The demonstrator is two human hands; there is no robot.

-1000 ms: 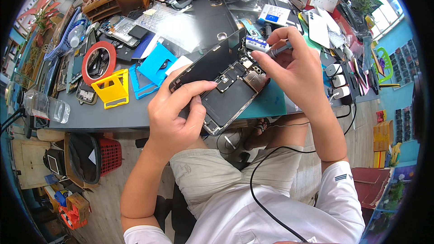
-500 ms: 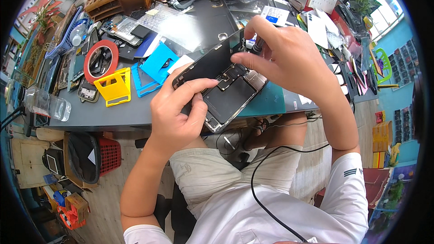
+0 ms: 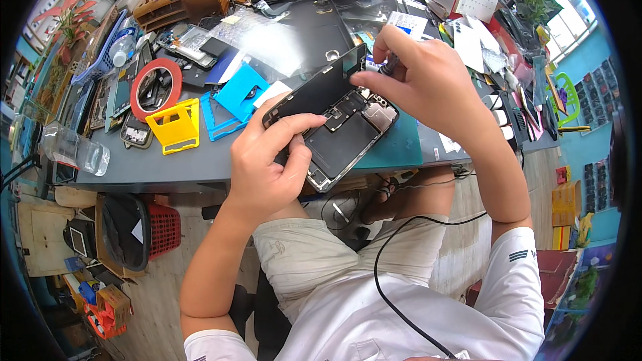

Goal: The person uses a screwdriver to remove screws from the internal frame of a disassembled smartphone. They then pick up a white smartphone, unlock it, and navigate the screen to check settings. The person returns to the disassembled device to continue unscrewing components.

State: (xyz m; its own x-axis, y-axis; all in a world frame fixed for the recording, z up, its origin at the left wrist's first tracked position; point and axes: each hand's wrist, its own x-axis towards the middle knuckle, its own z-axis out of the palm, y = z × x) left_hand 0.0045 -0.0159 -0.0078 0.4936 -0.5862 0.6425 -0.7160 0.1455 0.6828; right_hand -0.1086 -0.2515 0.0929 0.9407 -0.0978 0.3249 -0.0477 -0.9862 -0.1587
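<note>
An opened smartphone [image 3: 344,142] is tilted over the table's near edge, its dark inside facing up. Its black screen panel [image 3: 309,99] stands raised along the left side. My left hand [image 3: 271,160] grips the phone's near left part, with the index finger reaching over the inside between panel and body. At the phone's far end is my right hand [image 3: 428,80], thumb and fingers curled around a short dark cylindrical tool [image 3: 390,64] that looks like a screwdriver. The tool's tip is too small to make out.
A teal mat [image 3: 401,146] lies under the phone. To the left are a yellow phone stand [image 3: 175,127], a blue phone stand [image 3: 237,97] and a red tape roll [image 3: 176,83]. Phone parts clutter the back around a bubble-wrap sheet [image 3: 257,33]. A black cable [image 3: 378,264] crosses my lap.
The phone and my left hand have shifted slightly right and up in view. My right hand has moved a little right with the tool, its fingertips turned slightly. Both grips hold.
</note>
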